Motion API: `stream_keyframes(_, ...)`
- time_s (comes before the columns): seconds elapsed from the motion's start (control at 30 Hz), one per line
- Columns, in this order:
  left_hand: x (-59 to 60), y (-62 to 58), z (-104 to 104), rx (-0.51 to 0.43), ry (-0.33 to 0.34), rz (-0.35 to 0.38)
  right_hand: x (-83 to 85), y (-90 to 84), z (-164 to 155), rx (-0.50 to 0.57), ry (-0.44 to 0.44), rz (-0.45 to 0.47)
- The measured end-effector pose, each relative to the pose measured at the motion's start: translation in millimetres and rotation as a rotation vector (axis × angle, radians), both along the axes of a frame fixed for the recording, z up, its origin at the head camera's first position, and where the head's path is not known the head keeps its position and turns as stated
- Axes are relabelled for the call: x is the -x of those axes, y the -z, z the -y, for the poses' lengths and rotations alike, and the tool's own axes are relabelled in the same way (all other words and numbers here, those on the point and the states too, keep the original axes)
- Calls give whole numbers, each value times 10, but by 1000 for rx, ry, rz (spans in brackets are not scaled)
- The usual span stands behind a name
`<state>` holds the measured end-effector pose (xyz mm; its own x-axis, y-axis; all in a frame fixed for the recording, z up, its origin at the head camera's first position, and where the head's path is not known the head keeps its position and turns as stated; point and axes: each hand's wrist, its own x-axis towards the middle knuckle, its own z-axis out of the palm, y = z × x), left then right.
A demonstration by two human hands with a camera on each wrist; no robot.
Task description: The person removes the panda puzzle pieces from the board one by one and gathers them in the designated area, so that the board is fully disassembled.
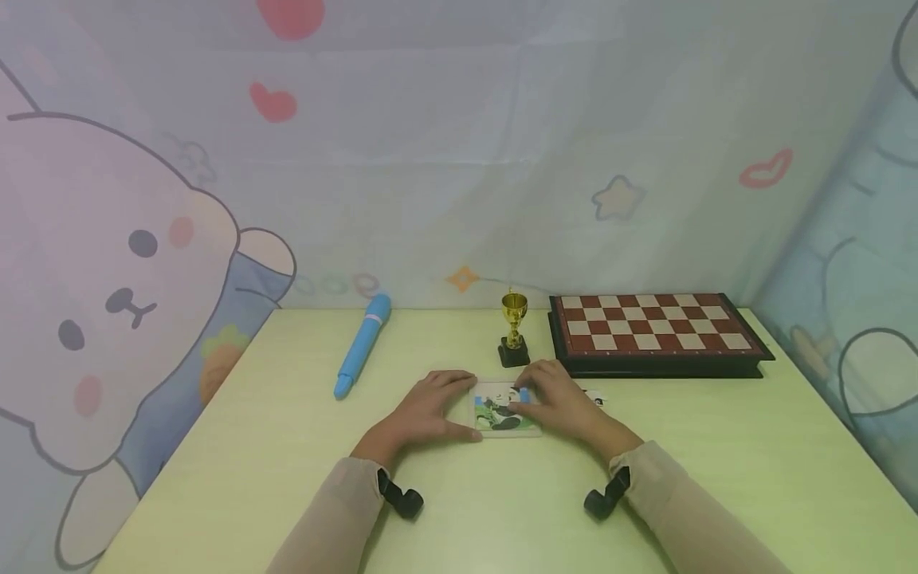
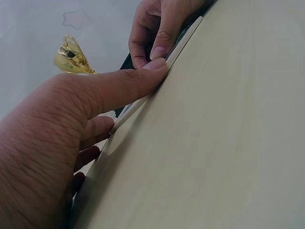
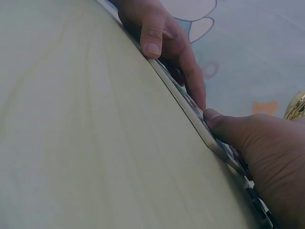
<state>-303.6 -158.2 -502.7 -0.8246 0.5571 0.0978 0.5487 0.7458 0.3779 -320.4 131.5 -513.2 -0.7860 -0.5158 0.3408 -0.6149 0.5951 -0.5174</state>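
Note:
A flat, pale-framed panda picture puzzle (image 1: 495,413) lies on the table between both hands. My left hand (image 1: 428,408) grips its left side, thumb at the near corner and a finger at the far corner; the thumb also shows on the frame edge in the left wrist view. Over the right part of the picture, my right hand (image 1: 562,402) pinches a small piece with blue on it (image 1: 525,395) between thumb and index finger. The right thumb (image 3: 226,125) rests at the puzzle's surface in the right wrist view. Another printed piece (image 1: 597,395) lies partly hidden behind the right hand.
Just behind the puzzle stands a small gold trophy cup (image 1: 514,319) on a black base. A folded chessboard box (image 1: 656,335) occupies the back right. Toward the back left lies a blue microphone-shaped object (image 1: 362,347). A printed cloth (image 1: 430,159) hangs behind the table.

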Motion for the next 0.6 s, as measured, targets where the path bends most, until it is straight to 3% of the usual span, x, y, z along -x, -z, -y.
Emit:
stream_keyframes(0.3,5,-15,2,-5,0,-3,12,-31,14,11,-18,-8)
stream_keyframes(0.6,22,-1,-5,4,5,5,19,-28,-6,69,-116,-94)
